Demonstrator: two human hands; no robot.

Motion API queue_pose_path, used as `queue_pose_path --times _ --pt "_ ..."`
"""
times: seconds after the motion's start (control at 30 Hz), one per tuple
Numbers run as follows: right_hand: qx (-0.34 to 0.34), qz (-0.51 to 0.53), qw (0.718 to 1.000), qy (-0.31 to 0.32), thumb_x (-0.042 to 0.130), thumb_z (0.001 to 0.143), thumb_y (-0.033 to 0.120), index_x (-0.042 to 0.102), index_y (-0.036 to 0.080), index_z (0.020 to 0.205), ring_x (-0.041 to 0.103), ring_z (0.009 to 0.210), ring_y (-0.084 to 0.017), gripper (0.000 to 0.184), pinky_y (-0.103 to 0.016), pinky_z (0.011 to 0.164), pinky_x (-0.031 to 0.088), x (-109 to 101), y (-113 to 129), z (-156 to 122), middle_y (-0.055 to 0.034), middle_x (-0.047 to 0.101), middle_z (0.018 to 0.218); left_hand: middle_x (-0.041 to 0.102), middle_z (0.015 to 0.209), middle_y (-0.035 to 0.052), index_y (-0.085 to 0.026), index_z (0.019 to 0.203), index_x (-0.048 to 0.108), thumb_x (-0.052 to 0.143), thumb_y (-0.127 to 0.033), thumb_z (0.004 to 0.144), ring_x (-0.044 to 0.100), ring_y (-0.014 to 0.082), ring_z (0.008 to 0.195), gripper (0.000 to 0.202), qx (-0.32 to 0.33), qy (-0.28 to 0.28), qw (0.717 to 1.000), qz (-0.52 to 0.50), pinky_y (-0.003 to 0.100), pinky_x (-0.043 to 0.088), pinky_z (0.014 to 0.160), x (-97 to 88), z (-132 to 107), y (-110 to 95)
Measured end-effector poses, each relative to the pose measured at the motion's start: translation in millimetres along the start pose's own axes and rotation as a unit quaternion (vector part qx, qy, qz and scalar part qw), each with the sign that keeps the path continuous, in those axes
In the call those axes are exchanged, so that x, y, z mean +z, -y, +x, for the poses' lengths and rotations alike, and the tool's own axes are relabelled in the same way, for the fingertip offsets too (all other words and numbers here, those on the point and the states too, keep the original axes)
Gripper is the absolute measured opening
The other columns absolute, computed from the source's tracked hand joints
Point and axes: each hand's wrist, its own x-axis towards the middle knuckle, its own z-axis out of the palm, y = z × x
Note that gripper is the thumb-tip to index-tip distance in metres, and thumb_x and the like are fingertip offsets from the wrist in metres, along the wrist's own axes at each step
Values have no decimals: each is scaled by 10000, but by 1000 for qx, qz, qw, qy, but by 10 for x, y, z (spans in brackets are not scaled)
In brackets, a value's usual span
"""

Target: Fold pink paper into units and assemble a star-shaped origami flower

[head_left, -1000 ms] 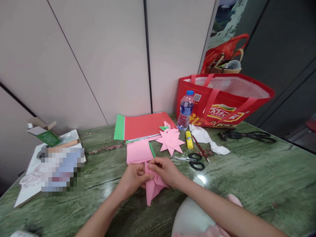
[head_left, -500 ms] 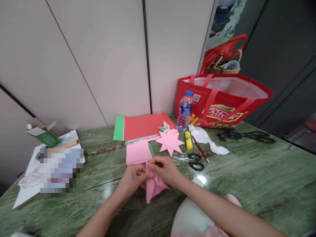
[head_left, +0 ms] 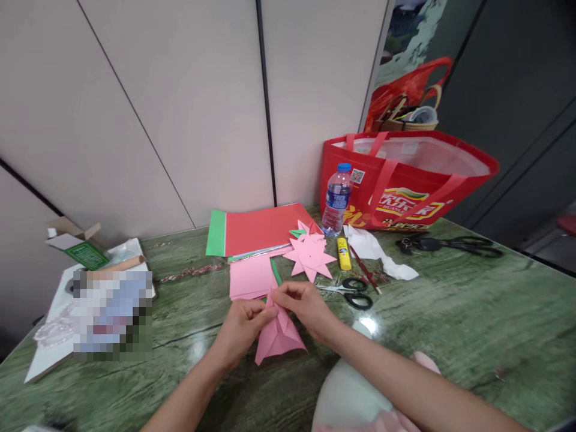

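A folded sheet of pink paper (head_left: 281, 337) is held between both hands, its wide creased end spreading toward me and its narrow end pinched at the top. My left hand (head_left: 243, 327) grips the paper's left side between thumb and fingers. On the upper right side, my right hand (head_left: 303, 305) pinches the paper near its tip. Just beyond the hands lies a stack of pink paper squares (head_left: 252, 277), with a green strip (head_left: 276, 272) at its right edge. Pink paper stars (head_left: 310, 257) with many points are piled to the right of that stack.
Scissors (head_left: 348, 292), a yellow glue stick (head_left: 344, 254), a pencil (head_left: 365, 271) and crumpled white tissue (head_left: 382, 252) lie to the right. Behind stand a water bottle (head_left: 337, 201) and a red bag (head_left: 405, 186). Red and green sheets (head_left: 265, 231) lie at the back; a green box (head_left: 85, 252) stands left.
The pink paper's wide lower end has swung slightly left and opened flatter, showing more of its creases. Both hands keep their pinch near the top.
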Motion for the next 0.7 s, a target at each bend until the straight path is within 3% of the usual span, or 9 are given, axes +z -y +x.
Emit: queue_pose_path --times 0.3,0.47,0.57,0.7 --pt "35 41 997 -47 651 621 349 543 133 532 393 510 -77 257 -211 516 307 69 -72 -22 34 481 525 312 516 -42 -147 511 441 502 -465 715 274 85 506 383 52 4 994 92 207 201 456 29 30 -15" --pt "-33 -64 995 -67 601 676 330 575 140 575 424 533 -95 217 -221 540 339 53 -112 3 24 516 539 257 519 -52 -165 508 371 473 -467 749 215 73 494 400 42 -2 998 43 208 154 445 52 26 5" --pt "-44 -96 994 -41 574 704 324 598 139 593 445 554 -104 218 -229 555 352 25 -67 16 14 538 559 221 511 -61 -174 501 336 493 -476 741 177 67 482 416 24 -11 1000 5 211 127 440 46 21 23" --pt "-4 -27 1000 9 613 685 317 634 149 778 495 637 -110 194 -233 611 375 -19 -13 26 6 578 687 208 502 -72 -185 498 298 532 -485 708 172 61 471 435 9 -56 997 -43 204 141 438 -8 25 41"
